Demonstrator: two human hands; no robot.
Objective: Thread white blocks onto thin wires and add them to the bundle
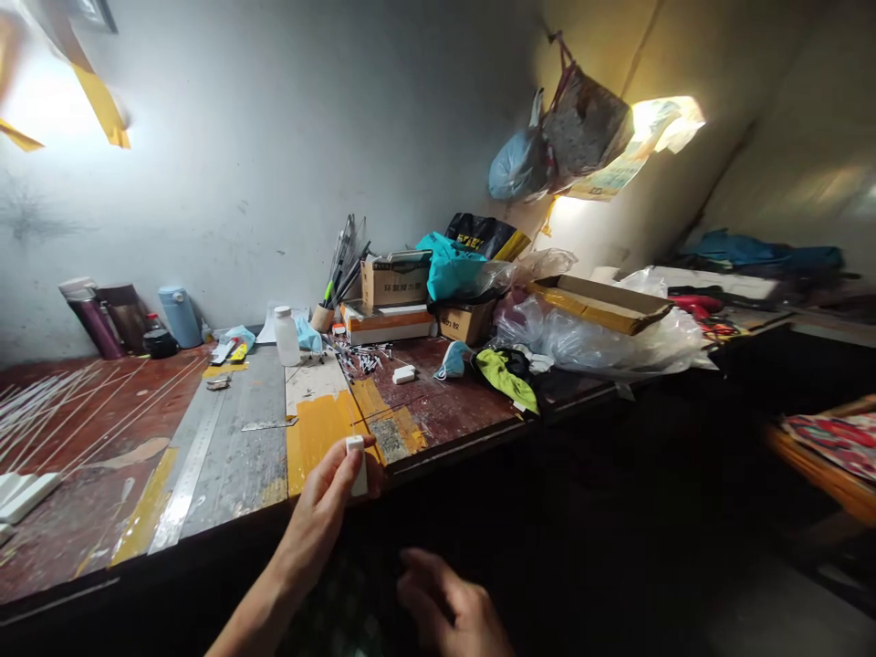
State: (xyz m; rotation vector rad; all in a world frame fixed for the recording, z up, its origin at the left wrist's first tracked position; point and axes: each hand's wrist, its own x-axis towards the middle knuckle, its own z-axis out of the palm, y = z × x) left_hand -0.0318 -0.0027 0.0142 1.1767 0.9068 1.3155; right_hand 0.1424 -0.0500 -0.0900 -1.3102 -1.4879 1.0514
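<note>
My left hand [333, 484] is closed round a small white block [357, 465], held upright at the front edge of the workbench. The block's kind does not show clearly. Lower down and to the right, over the dark space in front of the bench, is my right hand [448, 607]. It is blurred by motion, its fingers are curled, and whether anything is in them cannot be made out. A similar white block [403, 374] lies on the bench beyond, beside a scatter of small thin pieces [366, 360].
A steel ruler [188, 474] and long thin rods [61, 415] lie on the left of the bench [239, 465]. A white bottle [286, 338], cartons [393, 278], a yellow-green cloth [506, 379] and an open cardboard tray [602, 306] stand or lie along the back and right.
</note>
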